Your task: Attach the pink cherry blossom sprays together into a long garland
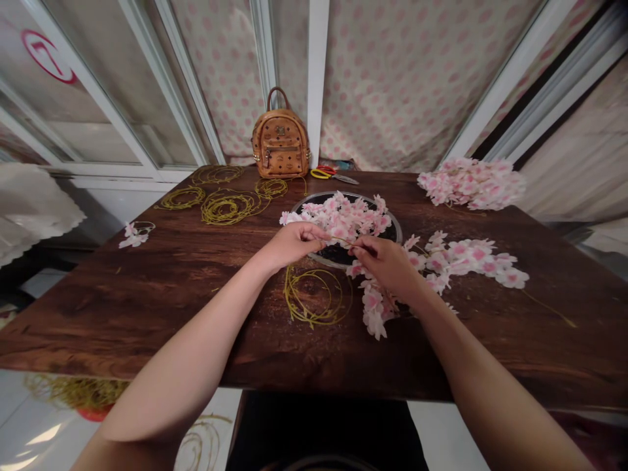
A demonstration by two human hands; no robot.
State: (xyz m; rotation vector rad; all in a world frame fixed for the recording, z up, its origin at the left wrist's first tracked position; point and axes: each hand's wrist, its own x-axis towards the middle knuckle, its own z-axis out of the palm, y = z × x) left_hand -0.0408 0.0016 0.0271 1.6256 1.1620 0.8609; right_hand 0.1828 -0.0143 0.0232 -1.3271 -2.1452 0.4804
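Note:
Both hands are raised over the table's middle with a thin brownish stem stretched between their fingertips. My left hand pinches its left end, and my right hand pinches it at the right. Just behind the hands, pink-and-white artificial blossoms lie on a round dark inset with a metal rim. More blossom sprays spread beside and under my right hand; I cannot tell whether the held stem joins them. A coil of green vine stem lies below my left hand.
Several green vine coils lie at the back left, near a brown backpack and scissors. A blossom pile sits at the back right, a small sprig at the left. On the floor, vines fill a red container.

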